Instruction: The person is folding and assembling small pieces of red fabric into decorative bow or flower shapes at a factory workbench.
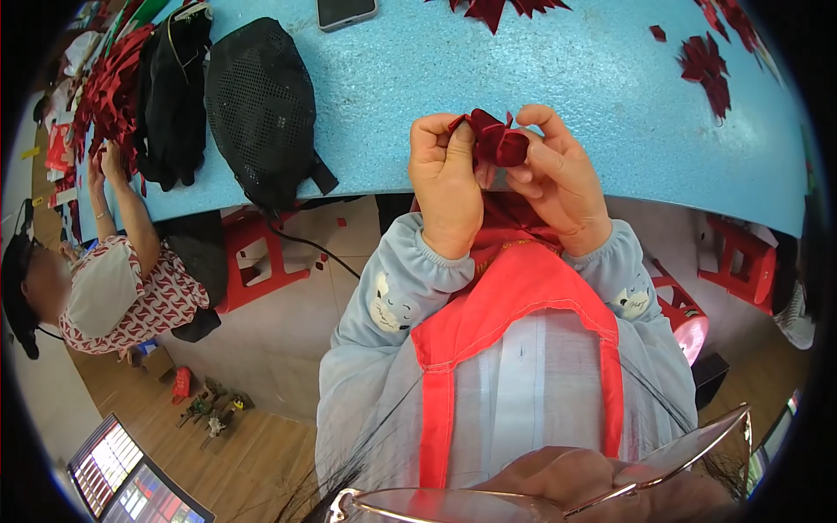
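A dark red velvety fabric flower point(503, 145) is held up over the near edge of the blue table point(558, 65), its rounded folded head turned to the right. My left hand point(446, 179) is closed, thumb and fingers pinching a pointed red piece on the flower's left side. On the other side my right hand point(562, 179) grips the flower's round head, with its index finger bent above it. The undersides of the flower and some fingertips are hidden.
Red star-shaped cloth pieces point(704, 70) lie at the far right of the table. A black mesh bag point(260, 109), dark clothing point(173, 100) and a phone point(346, 12) rest at left. Beside a red stool point(253, 261), a co-worker point(131, 288) handles a red cloth heap point(113, 91).
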Demonstrator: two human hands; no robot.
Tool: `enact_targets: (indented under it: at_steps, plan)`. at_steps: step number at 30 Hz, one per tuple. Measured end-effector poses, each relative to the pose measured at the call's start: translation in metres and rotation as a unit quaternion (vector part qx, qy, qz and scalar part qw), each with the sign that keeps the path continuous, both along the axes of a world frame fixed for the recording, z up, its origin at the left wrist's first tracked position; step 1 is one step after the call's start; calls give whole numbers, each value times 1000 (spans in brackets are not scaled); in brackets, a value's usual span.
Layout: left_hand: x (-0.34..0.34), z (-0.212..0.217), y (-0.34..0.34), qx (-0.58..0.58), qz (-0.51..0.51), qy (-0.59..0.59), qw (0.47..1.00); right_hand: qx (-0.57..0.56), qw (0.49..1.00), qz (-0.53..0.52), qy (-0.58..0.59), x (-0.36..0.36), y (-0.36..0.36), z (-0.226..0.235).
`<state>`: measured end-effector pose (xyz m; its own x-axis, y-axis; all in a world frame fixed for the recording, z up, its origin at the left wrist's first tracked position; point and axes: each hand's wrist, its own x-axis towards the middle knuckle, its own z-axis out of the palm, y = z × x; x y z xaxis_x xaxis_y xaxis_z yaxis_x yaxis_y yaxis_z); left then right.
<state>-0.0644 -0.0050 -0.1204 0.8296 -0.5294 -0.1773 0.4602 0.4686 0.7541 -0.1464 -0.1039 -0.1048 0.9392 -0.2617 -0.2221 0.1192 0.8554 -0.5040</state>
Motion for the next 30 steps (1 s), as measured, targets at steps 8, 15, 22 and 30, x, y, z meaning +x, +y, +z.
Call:
enact_targets:
  at_steps: [8, 15, 22, 30]
  plan:
    - [-9, 5, 1, -5, 2, -26, 1000, -265, 961, -79, -17, -2, 4, -2]
    - [-13, 0, 3, 119, 52, -287, 949, -103, 988, -116, 15, -3, -1, 3]
    - [-16, 5, 2, 131, 53, -241, 960, -659, 732, -170, -33, -6, -5, -2]
    - [-23, 6, 1, 118, 65, -239, 962, -522, 831, -187, -40, -10, 5, -6]
